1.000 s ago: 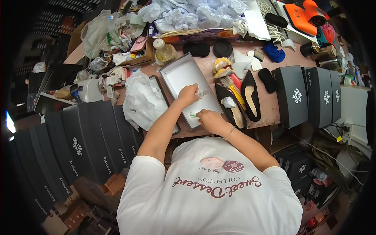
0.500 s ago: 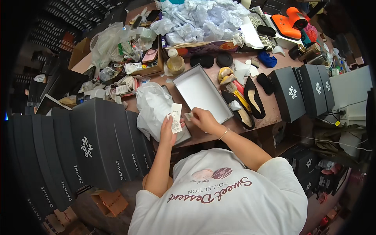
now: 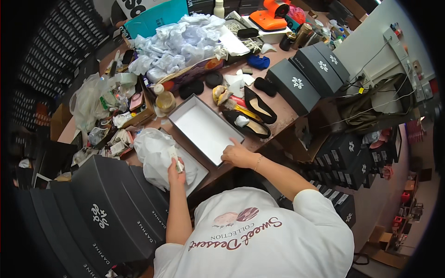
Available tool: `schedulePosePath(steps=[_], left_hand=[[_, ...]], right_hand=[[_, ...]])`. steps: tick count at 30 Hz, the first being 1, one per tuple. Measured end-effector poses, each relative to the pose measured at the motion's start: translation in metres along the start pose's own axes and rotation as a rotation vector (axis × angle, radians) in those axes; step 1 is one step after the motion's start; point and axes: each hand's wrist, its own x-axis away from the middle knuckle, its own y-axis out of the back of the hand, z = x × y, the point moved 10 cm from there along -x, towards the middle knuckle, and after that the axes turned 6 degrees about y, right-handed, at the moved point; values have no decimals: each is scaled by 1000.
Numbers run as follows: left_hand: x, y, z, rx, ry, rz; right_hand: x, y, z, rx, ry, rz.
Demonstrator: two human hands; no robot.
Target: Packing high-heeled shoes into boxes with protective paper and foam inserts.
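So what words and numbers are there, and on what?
I won't copy words, but here's where they are.
Dark boxes on the left: white lettering, curly signs.
Dark boxes on the right: curly white signs.
White T-shirt: dark red lettering, upside down.
White slip in the left hand: too small to read.
Teal board: too small.
White panel behind it: black letters, partly hidden.

1. Open from above into the shoebox [image 3: 200, 126]; blocked at its near end by the right hand [image 3: 239, 155].
2. Hemmed in by black shoes [image 3: 261, 109] rightward, white wrapping [image 3: 154, 153] leftward.
3. Barred at the table's [image 3: 286, 123] right edge by upright grey boxes [image 3: 288, 92].
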Motion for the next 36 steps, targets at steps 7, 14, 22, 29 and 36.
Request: schedulePosePath(steps=[7, 14, 22, 29, 36], left_hand=[[-10, 35, 3, 28, -8, -75], [-8, 3, -7, 5, 12, -35], [33, -68, -18, -114, -91, 142], [84, -95, 2, -446, -235, 63], [99, -157, 125, -749, -108, 36]], right_hand=[[216, -30, -4, -1992, -290, -1080], [230, 5, 20, -1853, -127, -1133], [41, 23, 39, -286, -34, -78], [12, 10, 7, -478, 115, -153], [3, 9, -40, -1296, -313, -50]])
